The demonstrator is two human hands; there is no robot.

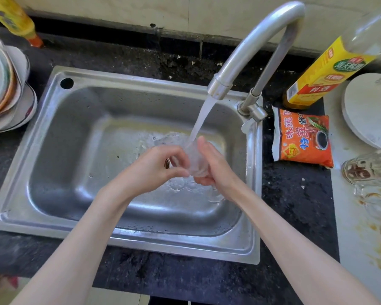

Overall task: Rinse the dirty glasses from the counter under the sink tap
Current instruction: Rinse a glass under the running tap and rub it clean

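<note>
Head: glass (pixel 190 160) tilted, mouth twd stream.

Small clear glass (pixel 190 160) in my grip over steel sink (pixel 59 119) basin, tilted, mouth toward stream. Tap (pixel 251 47) running, water (pixel 201 119) landing on glass rim. My left hand (pixel 154 168) pinches near side, my right hand (pixel 211 166) wraps far side. Dirty glasses (pixel 370 170) on pale counter at right, brown stains inside, well apart from sink.
</note>
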